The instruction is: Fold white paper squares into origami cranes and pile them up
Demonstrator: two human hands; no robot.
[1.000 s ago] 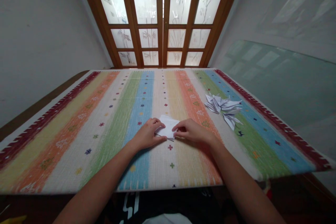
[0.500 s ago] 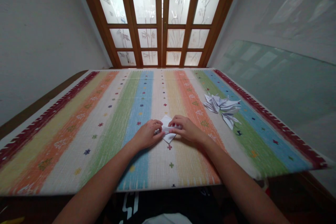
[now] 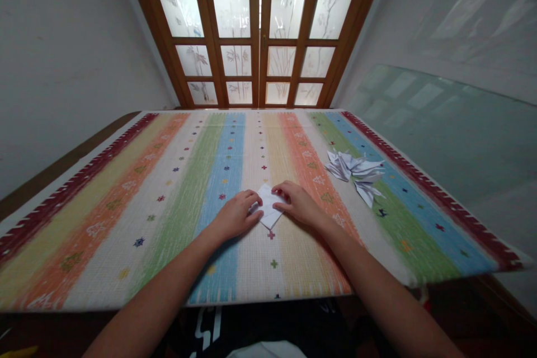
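Woven table rug (image 3: 176, 224) in red, yellow, orange, green and blue stripes with small cross motifs, white folded paper (image 3: 267, 208) at lower centre, frosted door panes (image 3: 231, 15) with grey bamboo pattern at top

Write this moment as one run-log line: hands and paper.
left hand: on folded white paper | right hand: on same paper | nearby: folded paper figures

Left hand (image 3: 237, 215) and right hand (image 3: 296, 204) press folded white paper (image 3: 268, 215).
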